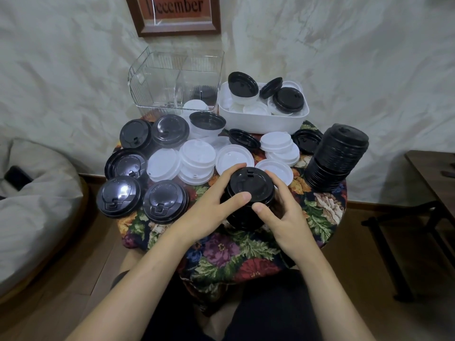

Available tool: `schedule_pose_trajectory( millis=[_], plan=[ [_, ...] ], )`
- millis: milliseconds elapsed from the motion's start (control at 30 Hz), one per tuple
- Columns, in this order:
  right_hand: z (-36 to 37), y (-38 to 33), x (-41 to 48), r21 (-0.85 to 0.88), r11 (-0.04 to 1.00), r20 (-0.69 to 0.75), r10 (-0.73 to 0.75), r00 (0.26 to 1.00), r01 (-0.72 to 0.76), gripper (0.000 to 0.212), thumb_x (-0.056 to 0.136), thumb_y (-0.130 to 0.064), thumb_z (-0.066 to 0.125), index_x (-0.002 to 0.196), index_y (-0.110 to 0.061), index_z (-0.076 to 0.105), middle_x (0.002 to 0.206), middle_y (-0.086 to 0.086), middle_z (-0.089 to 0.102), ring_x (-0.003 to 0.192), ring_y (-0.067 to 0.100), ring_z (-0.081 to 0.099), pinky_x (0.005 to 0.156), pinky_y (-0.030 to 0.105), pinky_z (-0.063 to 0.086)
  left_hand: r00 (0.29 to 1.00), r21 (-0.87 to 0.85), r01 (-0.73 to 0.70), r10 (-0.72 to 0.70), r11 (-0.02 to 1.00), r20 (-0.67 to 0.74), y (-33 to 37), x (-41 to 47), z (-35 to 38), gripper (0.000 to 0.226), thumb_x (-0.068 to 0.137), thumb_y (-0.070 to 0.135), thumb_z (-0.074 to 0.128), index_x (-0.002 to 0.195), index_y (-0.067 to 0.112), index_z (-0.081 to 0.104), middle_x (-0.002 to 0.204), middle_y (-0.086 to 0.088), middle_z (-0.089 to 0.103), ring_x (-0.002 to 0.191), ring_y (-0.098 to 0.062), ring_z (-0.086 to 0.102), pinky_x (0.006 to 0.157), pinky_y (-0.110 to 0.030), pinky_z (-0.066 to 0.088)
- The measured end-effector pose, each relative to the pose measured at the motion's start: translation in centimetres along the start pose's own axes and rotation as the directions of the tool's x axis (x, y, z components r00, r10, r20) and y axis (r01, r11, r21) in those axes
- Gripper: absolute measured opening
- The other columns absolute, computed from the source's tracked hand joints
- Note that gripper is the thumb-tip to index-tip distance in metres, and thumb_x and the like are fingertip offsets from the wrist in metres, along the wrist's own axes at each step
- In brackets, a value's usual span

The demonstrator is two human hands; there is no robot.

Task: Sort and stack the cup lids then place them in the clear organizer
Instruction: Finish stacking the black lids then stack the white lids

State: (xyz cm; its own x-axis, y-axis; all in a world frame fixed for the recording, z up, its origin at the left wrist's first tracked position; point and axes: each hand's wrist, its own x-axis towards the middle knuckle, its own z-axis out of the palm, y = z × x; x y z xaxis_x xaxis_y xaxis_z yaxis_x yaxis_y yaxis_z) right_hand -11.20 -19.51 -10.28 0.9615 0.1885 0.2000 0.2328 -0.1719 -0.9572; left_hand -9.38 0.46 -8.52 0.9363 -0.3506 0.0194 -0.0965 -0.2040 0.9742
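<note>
The left hand (211,212) and right hand (283,217) curled around a short stack of black lids (251,188) at the front of the floral-covered bench (234,249). Loose white lids (197,156) lay just behind, and the clear organizer (172,77) stood at the back edge beside a white tub (261,121) of lids.

Home living room, beanbag (37,193), floral-clothed small table (246,249), framed "December" sign (176,13), wooden floor (73,279)

Glossy black plastic lids (248,193), matt white plastic tub (261,120), clear ribbed plastic organizer (172,77), woven floral cloth (246,249)
</note>
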Motion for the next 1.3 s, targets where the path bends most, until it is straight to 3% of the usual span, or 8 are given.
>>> schedule_pose_trajectory(
  millis=[367, 467, 533, 633, 867, 1033, 1167, 1300],
  plan=[
    [0.1, -0.3, -0.1, 0.013, 1.000, -0.016, -0.025, 1.000, 0.026, 0.061, 0.095, -0.024, 0.071, 0.151, -0.028, 0.048, 0.144, -0.020, 0.060, 0.137, 0.003, 0.053, 0.110, 0.020, 0.044, 0.992, 0.110, -0.010, 0.024, 0.994, -0.126, -0.1, -2.8, -0.7, 0.079, 0.089, 0.066, 0.065, 0.158, 0.043, 0.035, 0.151, 0.025, 0.050, 0.137, 0.009, 0.046, 0.117, -0.034, 0.042],
    [0.3, -0.5, -0.1, 0.016, 1.000, -0.004, -0.020, 1.000, 0.020, 0.060, 0.095, -0.028, 0.073, 0.150, -0.030, 0.050, 0.141, -0.022, 0.062, 0.135, 0.002, 0.054, 0.110, 0.021, 0.045, 0.968, 0.247, -0.029, 0.089, 0.969, -0.234, -0.9, -4.2, -1.8, 0.066, 0.093, 0.063, 0.064, 0.153, 0.047, 0.042, 0.149, 0.026, 0.053, 0.136, 0.002, 0.050, 0.112, -0.043, 0.047],
    [0.7, -0.6, -0.2, 0.000, 1.000, 0.009, -0.009, 1.000, 0.009, 0.061, 0.093, -0.033, 0.073, 0.150, -0.031, 0.050, 0.142, -0.021, 0.062, 0.135, 0.003, 0.055, 0.111, 0.025, 0.046, 0.925, 0.410, -0.063, 0.207, 0.910, -0.317, -1.3, -5.1, -2.5, 0.052, 0.098, 0.045, 0.065, 0.148, 0.040, 0.053, 0.138, 0.024, 0.061, 0.121, 0.002, 0.059, 0.100, -0.037, 0.054],
    [1.5, -0.7, -0.3, -0.014, 1.000, 0.021, 0.006, 1.000, -0.006, 0.068, 0.090, -0.044, 0.074, 0.152, -0.030, 0.049, 0.145, -0.017, 0.061, 0.137, 0.005, 0.054, 0.115, 0.037, 0.044, 0.842, 0.712, -0.036, 0.405, 0.702, -0.357, -2.1, -6.0, -3.5, 0.041, 0.098, 0.027, 0.069, 0.139, 0.027, 0.064, 0.125, 0.013, 0.068, 0.108, -0.008, 0.060, 0.092, -0.022, 0.046],
    [1.7, -0.8, -0.4, -0.004, 0.999, 0.036, 0.033, 0.999, -0.033, 0.078, 0.086, -0.055, 0.073, 0.155, -0.032, 0.045, 0.150, -0.016, 0.056, 0.140, 0.005, 0.051, 0.119, 0.046, 0.041, 0.852, 0.835, 0.129, 0.372, 0.534, -0.369, -4.5, -6.2, -5.0, 0.052, 0.092, 0.023, 0.077, 0.141, 0.012, 0.064, 0.142, -0.004, 0.062, 0.135, -0.030, 0.052, 0.115, -0.053, 0.041],
    [1.7, -0.7, -0.4, -0.007, 0.999, 0.037, 0.039, 0.999, -0.039, 0.073, 0.089, -0.046, 0.074, 0.155, -0.032, 0.045, 0.147, -0.021, 0.057, 0.138, 0.001, 0.052, 0.118, 0.039, 0.042, 0.859, 0.795, 0.099, 0.352, 0.599, -0.372, -5.1, -5.9, -4.2, 0.050, 0.096, 0.020, 0.072, 0.145, 0.019, 0.060, 0.152, 0.000, 0.054, 0.148, -0.027, 0.038, 0.126, -0.056, 0.017],
    [1.7, -0.6, -0.4, -0.019, 0.999, 0.026, 0.039, 0.999, -0.038, 0.073, 0.089, -0.045, 0.073, 0.155, -0.031, 0.045, 0.145, -0.024, 0.058, 0.137, -0.001, 0.051, 0.117, 0.035, 0.042, 0.867, 0.756, 0.009, 0.371, 0.654, -0.332, -4.9, -5.6, -4.2, 0.062, 0.092, 0.039, 0.074, 0.146, 0.015, 0.058, 0.154, -0.003, 0.050, 0.148, -0.025, 0.035, 0.125, -0.026, 0.015],
    [1.7, -0.5, -0.4, -0.026, 0.999, 0.023, 0.038, 0.999, -0.037, 0.080, 0.085, -0.058, 0.072, 0.156, -0.033, 0.044, 0.147, -0.024, 0.056, 0.139, -0.001, 0.050, 0.117, 0.035, 0.041, 0.886, 0.743, 0.045, 0.318, 0.668, -0.339, -4.9, -6.0, -4.3, 0.076, 0.089, 0.055, 0.068, 0.152, 0.015, 0.051, 0.157, -0.002, 0.045, 0.150, -0.024, 0.035, 0.124, -0.042, 0.028]
  ],
)
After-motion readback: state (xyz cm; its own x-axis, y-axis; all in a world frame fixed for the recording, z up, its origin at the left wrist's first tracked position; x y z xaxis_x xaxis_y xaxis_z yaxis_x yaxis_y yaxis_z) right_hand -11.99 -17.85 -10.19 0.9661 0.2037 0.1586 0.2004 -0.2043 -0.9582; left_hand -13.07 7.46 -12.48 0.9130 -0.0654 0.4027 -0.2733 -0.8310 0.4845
